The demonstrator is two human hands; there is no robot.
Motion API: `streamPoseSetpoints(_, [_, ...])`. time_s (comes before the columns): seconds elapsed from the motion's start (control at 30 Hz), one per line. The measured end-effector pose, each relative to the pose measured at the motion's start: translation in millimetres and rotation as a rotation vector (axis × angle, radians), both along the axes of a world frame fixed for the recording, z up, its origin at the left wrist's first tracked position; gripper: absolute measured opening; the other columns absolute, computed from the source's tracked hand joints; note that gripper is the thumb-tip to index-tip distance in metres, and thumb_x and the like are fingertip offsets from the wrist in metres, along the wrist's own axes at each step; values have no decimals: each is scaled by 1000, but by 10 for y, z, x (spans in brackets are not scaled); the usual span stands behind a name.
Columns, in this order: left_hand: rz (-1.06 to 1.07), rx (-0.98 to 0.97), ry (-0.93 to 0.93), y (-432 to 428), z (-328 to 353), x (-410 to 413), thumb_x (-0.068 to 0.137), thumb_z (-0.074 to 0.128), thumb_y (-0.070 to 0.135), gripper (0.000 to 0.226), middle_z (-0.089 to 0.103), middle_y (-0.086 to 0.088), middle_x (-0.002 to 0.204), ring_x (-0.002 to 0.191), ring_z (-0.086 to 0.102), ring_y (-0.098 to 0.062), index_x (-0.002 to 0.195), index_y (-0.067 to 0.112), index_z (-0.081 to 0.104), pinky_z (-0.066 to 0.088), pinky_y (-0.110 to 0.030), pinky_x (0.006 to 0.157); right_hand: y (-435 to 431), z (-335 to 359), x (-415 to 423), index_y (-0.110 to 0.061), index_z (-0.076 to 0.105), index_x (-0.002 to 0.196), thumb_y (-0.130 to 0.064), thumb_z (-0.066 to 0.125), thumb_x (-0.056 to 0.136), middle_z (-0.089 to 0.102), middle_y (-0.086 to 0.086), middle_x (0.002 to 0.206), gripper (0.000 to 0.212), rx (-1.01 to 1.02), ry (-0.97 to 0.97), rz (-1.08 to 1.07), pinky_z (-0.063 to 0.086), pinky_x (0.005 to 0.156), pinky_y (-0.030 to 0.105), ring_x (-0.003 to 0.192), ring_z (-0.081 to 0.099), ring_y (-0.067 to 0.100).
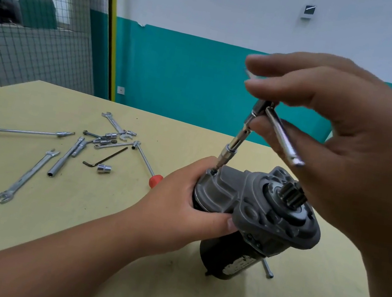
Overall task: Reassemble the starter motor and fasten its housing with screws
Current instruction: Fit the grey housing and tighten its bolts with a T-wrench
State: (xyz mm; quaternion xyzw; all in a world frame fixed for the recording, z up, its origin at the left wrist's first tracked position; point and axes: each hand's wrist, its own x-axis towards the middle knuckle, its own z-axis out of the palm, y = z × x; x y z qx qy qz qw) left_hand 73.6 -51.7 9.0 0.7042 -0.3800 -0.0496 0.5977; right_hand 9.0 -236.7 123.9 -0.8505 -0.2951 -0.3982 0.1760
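The starter motor (263, 219) stands tilted on the table, grey nose housing and pinion gear (292, 194) on top, black body below. My left hand (180, 202) grips the housing's left side, thumb across its front. My right hand (336, 125) pinches the top of a chrome T-handle driver (236, 142) between thumb and fingers. Its bit sits on a screw (213, 172) at the housing's upper left edge. The driver's cross bar (283, 137) sticks out toward the lower right.
Loose tools lie left on the yellow table (74, 218): a red-handled screwdriver (11, 130), open-end spanners (27, 175), a tube socket wrench (65, 157), a black hex key (104, 157), a small socket (104, 168), another red-handled tool (147, 163). A chrome rod (267, 268) lies behind the motor.
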Motion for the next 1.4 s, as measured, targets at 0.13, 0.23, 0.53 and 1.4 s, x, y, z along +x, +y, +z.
streamPoseSetpoints(0.13, [-2,-14,6,-1,-3,0,79,80,46,42,76,13,112,107,73,-10,117,41,63,56,-17,87,7,24,82,-45,57,118,-41,62,98,64,-19,129,22,17,64,50,48,109,45,133,59,9])
streamPoseSetpoints(0.23, [6,-3,8,-1,-12,6,78,80,49,42,76,12,112,107,73,-11,116,42,62,58,-22,90,7,-15,27,-31,68,121,-34,60,103,68,-17,116,19,-2,-11,20,53,97,41,116,68,13])
streamPoseSetpoints(0.53, [14,-2,-9,-1,-11,10,78,79,52,43,74,17,114,110,71,-6,116,47,60,53,-14,94,39,-72,-29,-29,54,152,-28,41,107,71,-20,117,47,55,122,-51,55,92,36,104,67,1])
streamPoseSetpoints(1.4, [43,-108,24,-3,-35,-35,76,83,48,44,77,6,108,102,75,-15,114,36,64,60,-24,83,96,-70,-7,-44,65,125,-17,63,95,76,-23,110,40,309,260,92,60,90,25,107,71,-2])
